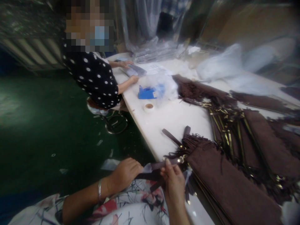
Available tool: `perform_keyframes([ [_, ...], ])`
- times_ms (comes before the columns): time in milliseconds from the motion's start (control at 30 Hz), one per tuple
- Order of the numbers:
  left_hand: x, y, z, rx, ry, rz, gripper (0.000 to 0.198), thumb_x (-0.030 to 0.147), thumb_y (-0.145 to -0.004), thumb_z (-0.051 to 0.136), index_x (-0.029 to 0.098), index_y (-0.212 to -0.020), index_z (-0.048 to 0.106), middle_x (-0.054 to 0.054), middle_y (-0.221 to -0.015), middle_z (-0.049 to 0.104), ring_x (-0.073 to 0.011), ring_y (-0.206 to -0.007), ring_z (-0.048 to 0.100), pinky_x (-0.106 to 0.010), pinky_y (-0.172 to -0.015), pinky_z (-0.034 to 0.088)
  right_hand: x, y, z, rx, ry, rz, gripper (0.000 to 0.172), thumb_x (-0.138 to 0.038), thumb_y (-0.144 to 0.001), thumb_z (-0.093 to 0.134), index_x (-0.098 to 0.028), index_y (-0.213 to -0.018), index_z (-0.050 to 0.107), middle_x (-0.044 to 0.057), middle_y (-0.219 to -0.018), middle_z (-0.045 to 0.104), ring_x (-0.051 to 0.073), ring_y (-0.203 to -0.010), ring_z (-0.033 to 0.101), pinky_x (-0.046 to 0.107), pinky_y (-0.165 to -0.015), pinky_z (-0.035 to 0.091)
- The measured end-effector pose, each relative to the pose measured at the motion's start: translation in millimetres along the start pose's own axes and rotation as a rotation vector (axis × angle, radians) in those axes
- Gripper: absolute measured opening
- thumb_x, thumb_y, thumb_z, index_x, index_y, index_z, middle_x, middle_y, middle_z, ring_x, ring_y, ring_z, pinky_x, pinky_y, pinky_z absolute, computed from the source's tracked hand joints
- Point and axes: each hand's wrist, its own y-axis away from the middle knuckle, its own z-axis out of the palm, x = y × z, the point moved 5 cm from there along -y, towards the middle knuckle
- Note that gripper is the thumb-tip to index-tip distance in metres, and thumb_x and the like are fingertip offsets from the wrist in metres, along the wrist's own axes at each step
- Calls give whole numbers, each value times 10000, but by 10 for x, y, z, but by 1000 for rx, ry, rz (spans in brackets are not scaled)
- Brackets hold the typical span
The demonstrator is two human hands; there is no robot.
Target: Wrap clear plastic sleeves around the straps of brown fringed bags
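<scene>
My left hand is closed, its fingers wrapped on a strip of clear plastic at one end of a dark brown strap. My right hand pinches the same strap between thumb and fingers, close to its gold metal fitting. Below the strap hangs another dark strap end, partly hidden by my right hand. Right beside my hands lies a stack of brown fringed bags at the table edge, with more straps sticking out at its far end.
More brown bags with gold zips cover the table's right side. Farther back on the white table are a small cup, a blue box and plastic bags. A seated co-worker handles a flat packet across the corner.
</scene>
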Motion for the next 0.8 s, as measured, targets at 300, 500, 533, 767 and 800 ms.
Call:
perform_keyframes([
  [300,-40,19,55,99,-160,4,181,105,-943,424,124,-912,601,-92,-889,652,-207,-849,606,-365,-769,481,-71,7,-88,44,318,-93,409,-523,-732,739,-182,-653,526,-50,-501,556,83,-465,470,178,-442,373],
  [500,-82,-38,115,90,13,-251,189,178,-960,426,151,-866,588,-76,-877,652,-206,-835,605,-345,-775,460,-67,24,-67,84,317,-70,408,-548,-719,735,-180,-702,559,-30,-525,603,116,-514,551,202,-503,455],
  [533,-97,-42,118,75,79,-323,185,214,-959,447,158,-861,593,-66,-863,655,-201,-821,610,-329,-766,459,-46,18,-60,81,278,-59,404,-540,-716,742,-181,-710,556,-27,-538,614,119,-525,565,207,-521,473],
  [767,-91,-71,176,27,706,-591,183,281,-919,530,196,-1016,660,-21,-943,706,-184,-873,643,-255,-762,449,32,-28,-66,26,203,-46,406,-528,-716,752,-171,-763,566,-26,-585,630,116,-560,592,209,-555,507],
  [800,-79,-81,195,34,779,-604,189,281,-910,538,185,-1009,668,-24,-926,709,-186,-856,643,-254,-748,450,32,-29,-76,25,213,-52,411,-534,-714,752,-172,-752,562,-30,-575,621,111,-551,582,202,-544,499],
])
